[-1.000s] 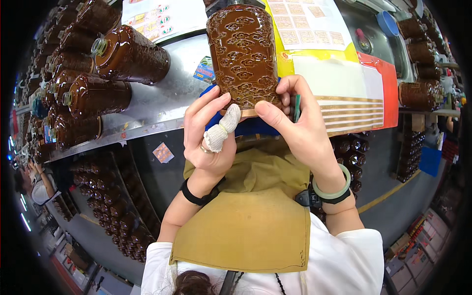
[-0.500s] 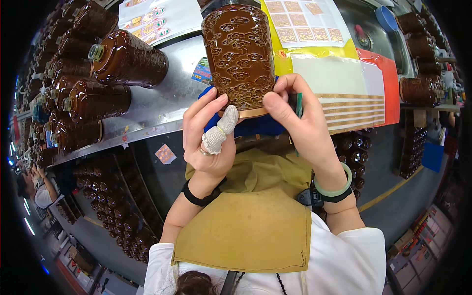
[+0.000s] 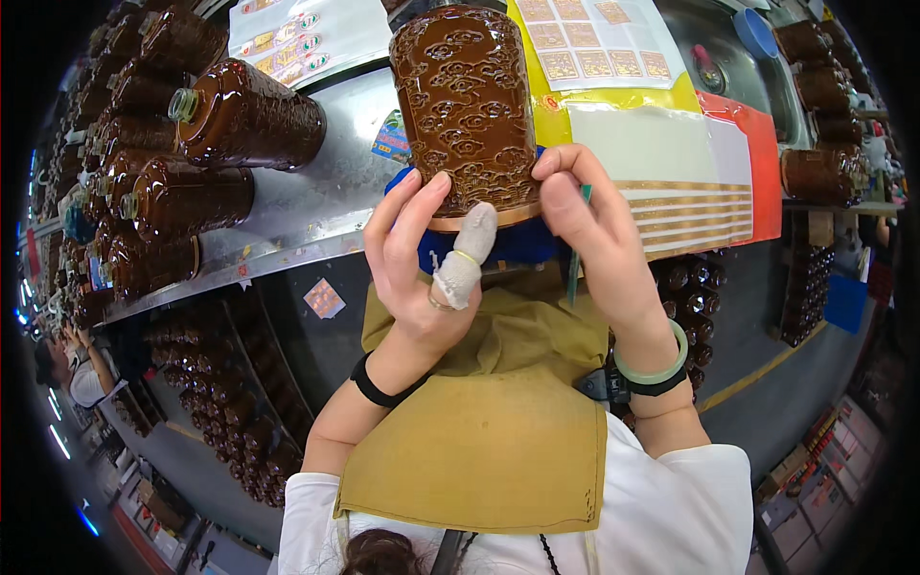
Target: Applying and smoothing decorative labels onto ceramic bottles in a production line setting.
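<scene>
A glossy brown embossed bottle [image 3: 465, 105] lies with its base toward me, a gold band [image 3: 498, 218] running round the base edge. On the left side of the base, my left hand [image 3: 422, 259] grips it: two fingertips rest on the bottle wall, and the thumb, in a white knitted finger sleeve, presses at the band. My right hand [image 3: 599, 230] is at the base's right edge, index fingertip by the glass and thumb bent beside it. A thin green strip-like tool [image 3: 574, 278] is tucked in that hand, partly hidden by the thumb. Blue cloth [image 3: 517, 247] lies beneath the bottle.
More brown bottles [image 3: 249, 115] crowd the metal bench [image 3: 355, 115] on the left. Label sheets [image 3: 594, 43] and a backing sheet of gold strips [image 3: 680, 216] lie to the right. A blue bowl [image 3: 753, 35] stands farther back. Bottles fill racks [image 3: 220, 393] below.
My left thumb has slid right along the gold band, and the left hand has shifted slightly right. My right thumb has drawn back from the bottle. The bottle has moved slightly.
</scene>
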`<state>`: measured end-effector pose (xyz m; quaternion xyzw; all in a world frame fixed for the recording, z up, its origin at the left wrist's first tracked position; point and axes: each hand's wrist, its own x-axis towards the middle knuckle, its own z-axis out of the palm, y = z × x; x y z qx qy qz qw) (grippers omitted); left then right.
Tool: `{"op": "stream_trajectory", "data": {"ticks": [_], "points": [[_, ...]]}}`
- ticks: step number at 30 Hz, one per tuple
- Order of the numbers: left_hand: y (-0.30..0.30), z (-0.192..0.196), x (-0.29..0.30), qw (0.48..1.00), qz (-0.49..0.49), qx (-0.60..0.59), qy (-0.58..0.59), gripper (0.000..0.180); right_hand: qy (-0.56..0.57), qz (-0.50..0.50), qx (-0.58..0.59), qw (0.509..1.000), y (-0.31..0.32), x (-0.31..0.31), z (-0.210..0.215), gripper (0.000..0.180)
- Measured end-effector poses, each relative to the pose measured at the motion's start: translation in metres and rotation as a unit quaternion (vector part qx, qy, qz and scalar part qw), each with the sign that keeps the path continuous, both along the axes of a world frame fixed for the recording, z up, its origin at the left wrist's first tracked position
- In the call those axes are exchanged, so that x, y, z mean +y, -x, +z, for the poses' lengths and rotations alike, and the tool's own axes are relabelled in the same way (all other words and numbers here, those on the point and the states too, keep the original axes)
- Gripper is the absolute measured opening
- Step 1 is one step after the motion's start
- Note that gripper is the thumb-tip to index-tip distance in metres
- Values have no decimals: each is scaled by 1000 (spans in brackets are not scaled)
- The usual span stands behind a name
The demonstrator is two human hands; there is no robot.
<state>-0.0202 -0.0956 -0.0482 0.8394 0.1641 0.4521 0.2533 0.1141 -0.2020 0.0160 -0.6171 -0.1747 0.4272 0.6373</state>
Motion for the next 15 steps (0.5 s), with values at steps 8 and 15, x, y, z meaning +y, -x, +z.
{"op": "stream_trajectory", "data": {"ticks": [8, 15], "points": [[-2, 6, -2, 985, 13, 99, -144, 50, -77, -83, 21, 993, -14, -14, -4, 29], [-5, 9, -22, 991, 55, 123, 23, 63, -76, -130, -212, 966, -21, -13, 0, 23]]}}
